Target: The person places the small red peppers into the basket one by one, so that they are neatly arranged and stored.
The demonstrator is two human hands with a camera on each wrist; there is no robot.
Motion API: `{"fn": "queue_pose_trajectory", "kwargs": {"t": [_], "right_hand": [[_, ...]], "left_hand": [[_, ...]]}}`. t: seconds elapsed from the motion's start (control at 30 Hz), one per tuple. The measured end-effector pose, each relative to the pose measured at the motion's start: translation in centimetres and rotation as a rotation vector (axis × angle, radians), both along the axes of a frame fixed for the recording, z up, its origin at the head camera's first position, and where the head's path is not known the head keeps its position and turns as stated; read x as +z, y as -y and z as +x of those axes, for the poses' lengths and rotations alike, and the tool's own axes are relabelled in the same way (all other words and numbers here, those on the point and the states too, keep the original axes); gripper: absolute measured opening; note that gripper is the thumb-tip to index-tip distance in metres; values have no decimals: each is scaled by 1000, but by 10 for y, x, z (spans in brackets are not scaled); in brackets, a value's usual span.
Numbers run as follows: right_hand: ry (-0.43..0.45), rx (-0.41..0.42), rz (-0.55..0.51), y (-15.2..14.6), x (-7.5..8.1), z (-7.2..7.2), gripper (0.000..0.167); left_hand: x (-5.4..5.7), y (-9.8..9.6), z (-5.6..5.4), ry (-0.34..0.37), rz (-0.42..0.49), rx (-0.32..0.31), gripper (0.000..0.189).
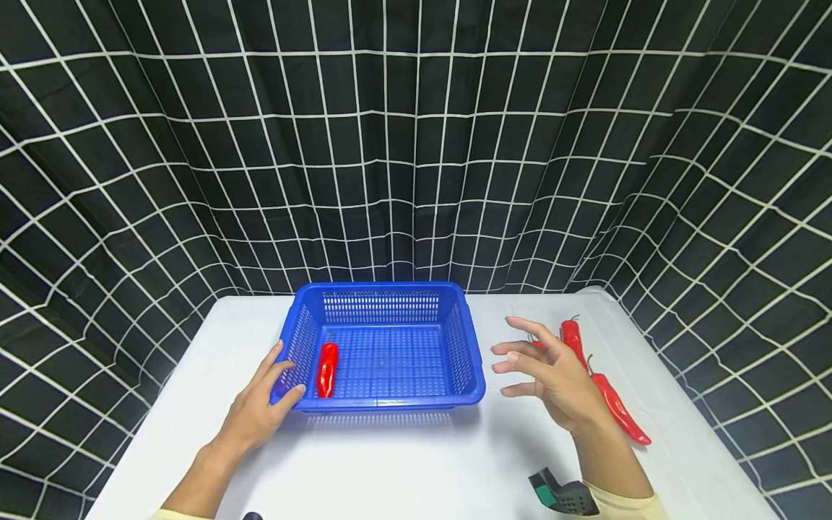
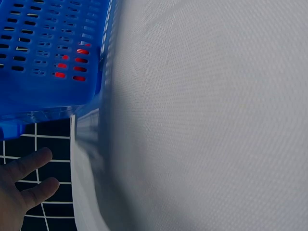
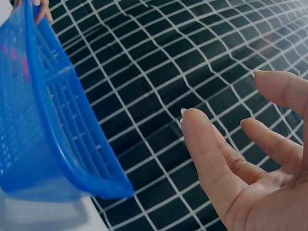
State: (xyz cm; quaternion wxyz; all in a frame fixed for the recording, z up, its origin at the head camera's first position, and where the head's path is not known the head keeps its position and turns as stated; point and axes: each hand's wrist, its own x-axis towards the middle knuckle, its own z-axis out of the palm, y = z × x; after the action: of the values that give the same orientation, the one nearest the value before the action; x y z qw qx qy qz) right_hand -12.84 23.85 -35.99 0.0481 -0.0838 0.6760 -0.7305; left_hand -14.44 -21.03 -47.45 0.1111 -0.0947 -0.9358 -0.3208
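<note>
A blue plastic basket (image 1: 390,402) with slotted walls stands on the table, and one red chili pepper (image 1: 327,370) lies inside it near the left wall. My left hand (image 1: 255,413) is at the basket's front left corner, fingers spread along the rim; whether every finger touches it is hard to tell. Off the basket's right side hovers my right hand (image 1: 564,379), fingers apart and slightly bent, holding nothing. Beyond and beside that hand lie a long red chili pepper (image 1: 619,409), another red chili pepper (image 1: 570,336) and a third red piece (image 1: 538,344) mostly hidden by the fingers.
A white cloth covers the table (image 1: 364,469). Dark curtains (image 1: 403,144) with a white grid hang behind it and along both sides. A black and green device (image 1: 562,493) sits by the right wrist.
</note>
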Motion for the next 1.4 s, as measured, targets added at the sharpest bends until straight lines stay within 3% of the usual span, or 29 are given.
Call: {"fn": "queue_pose_trajectory", "kwargs": {"t": [0.3, 0.9, 1.4], "right_hand": [[3, -13, -21, -17, -7, 4, 53], [124, -196, 76, -65, -18, 11, 62], [115, -295, 122, -102, -27, 9, 67]], "left_hand": [[1, 2, 1, -11, 0, 0, 49], [1, 2, 0, -9, -14, -10, 50], [0, 2, 0, 13, -12, -7, 51]]}}
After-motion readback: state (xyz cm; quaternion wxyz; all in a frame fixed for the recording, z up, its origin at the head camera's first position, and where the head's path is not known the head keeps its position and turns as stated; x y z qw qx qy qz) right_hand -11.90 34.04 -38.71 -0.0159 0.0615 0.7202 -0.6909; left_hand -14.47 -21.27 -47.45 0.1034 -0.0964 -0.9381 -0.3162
